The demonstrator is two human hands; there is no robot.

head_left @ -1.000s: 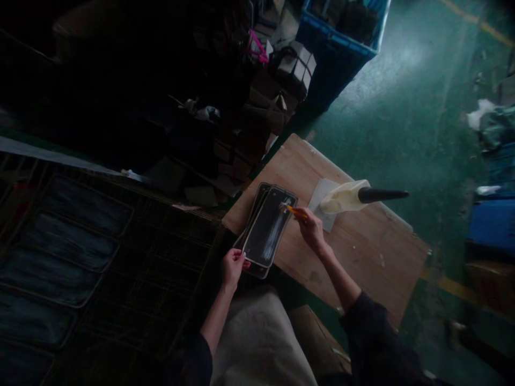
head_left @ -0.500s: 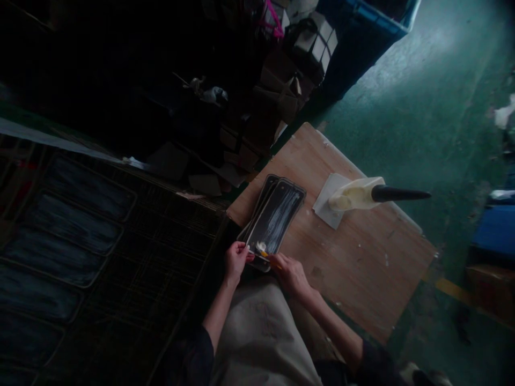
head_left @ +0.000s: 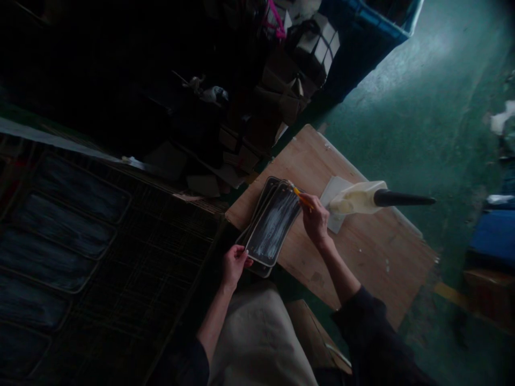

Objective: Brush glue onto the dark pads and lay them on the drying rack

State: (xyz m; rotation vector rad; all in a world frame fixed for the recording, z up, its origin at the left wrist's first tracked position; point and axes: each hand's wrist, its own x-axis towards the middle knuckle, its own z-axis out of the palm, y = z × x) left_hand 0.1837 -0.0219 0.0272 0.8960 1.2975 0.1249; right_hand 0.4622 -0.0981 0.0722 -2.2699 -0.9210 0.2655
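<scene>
A small stack of dark, rounded panels (head_left: 270, 225) lies on a wooden table (head_left: 362, 257); the top one is streaked with white paste. My left hand (head_left: 234, 264) pinches the near end of the top panel. My right hand (head_left: 316, 220) is closed on a brush with an orange handle (head_left: 301, 196), its tip at the panel's far corner. Just right of that hand a cream squeeze bottle with a long black nozzle (head_left: 362, 197) lies on a white sheet (head_left: 332, 194).
A dark wire rack (head_left: 120, 257) holding several similar panels fills the left side. Cardboard boxes (head_left: 281, 91) and a blue crate (head_left: 370, 21) stand beyond the table. Green floor (head_left: 422, 107) stretches to the right, with a blue box (head_left: 493, 236) at the right edge.
My right hand, which half a second ago held the brush at the panel's near end, has swept back to the far corner. More white streaks cover the panel. My left hand stayed put.
</scene>
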